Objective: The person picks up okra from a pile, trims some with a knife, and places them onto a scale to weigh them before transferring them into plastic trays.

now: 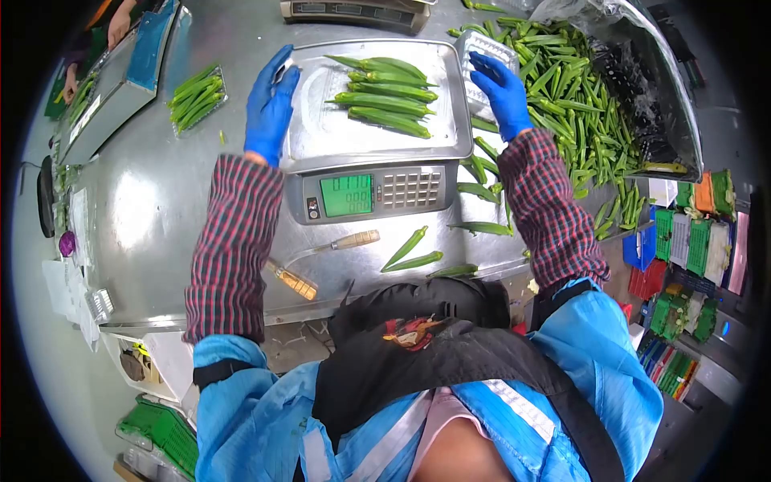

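Gloved fingers (pixel 275 66) stand open on both hands — left hand (pixel 267 111) just left of the scale (pixel 381 193), right hand (pixel 507 95) over the clear tray (pixel 490 46) right of it — okra pods (pixel 389 101) lying on the scale's pan (pixel 309 120).

Held, loosely cupped, the blue-gloved left hand (pixel 270 108) by the left edge of the scale pan (pixel 313 132) and the right hand (pixel 506 100) just beyond its right edge, near a clear tray (pixel 487 42). Had a row of okra (pixel 389 102) on the pan between them, a heap of pods (pixel 562 104) toward the right edge of the table (pixel 152 265), and two wooden handles (pixel 356 239) by its near edge.
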Demonstrator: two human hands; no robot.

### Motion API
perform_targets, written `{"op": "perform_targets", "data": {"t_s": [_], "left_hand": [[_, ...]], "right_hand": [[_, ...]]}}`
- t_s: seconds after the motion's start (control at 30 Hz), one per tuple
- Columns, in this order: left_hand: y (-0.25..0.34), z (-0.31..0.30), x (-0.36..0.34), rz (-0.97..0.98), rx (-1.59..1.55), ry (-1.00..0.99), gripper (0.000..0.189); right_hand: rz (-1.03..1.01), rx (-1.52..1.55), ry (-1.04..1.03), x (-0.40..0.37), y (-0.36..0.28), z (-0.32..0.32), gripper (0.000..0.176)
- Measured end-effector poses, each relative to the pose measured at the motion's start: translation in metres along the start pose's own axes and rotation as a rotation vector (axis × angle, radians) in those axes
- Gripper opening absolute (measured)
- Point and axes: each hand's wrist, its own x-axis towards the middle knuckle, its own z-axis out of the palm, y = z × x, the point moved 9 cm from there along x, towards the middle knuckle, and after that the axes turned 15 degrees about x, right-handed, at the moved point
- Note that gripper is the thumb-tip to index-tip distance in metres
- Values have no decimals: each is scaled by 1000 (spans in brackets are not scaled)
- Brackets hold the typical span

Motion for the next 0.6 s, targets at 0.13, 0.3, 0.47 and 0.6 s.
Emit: {"op": "perform_targets", "data": {"t_s": [0.13,0.3,0.47,0.6], "left_hand": [[-53,32,51,28,334,-65,49],[-67,94,32,48,386,-215,59],[-29,117,-35,224,839,-249,81],[-10,117,-37,317,914,-216,81]], "right_hand": [[-7,-28,256,-12,30,-13,44],[-67,-365,271,-13,61,28,51],[-281,-781,-92,-8,36,60,48],[-354,-903,-331,-18,29,89,51]]}}
